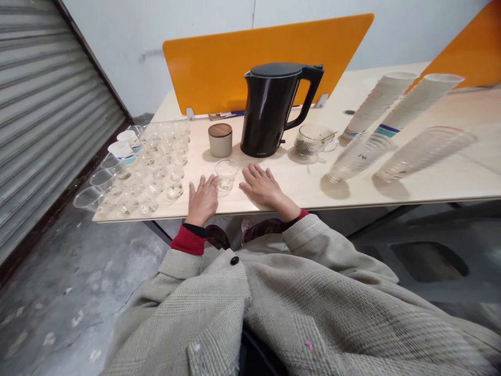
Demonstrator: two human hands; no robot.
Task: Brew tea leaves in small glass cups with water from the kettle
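Note:
My left hand (202,198) lies flat on the light wooden table (391,183), fingers stretched out, just left of a small clear plastic cup (226,174). My right hand (263,187) rests flat on the table just right of that cup, fingers spread. Neither hand holds anything, and I cannot tell whether either touches the cup. Behind the cup stand a black electric kettle (274,108) and a beige jar with a wooden lid (219,139).
Several clear cups (156,167) and two paper cups (124,145) fill the table's left end. A glass mug (312,141) sits right of the kettle. Stacks of paper cups (381,102) and clear cups (422,151) stand at the right. Orange dividers (219,68) line the back.

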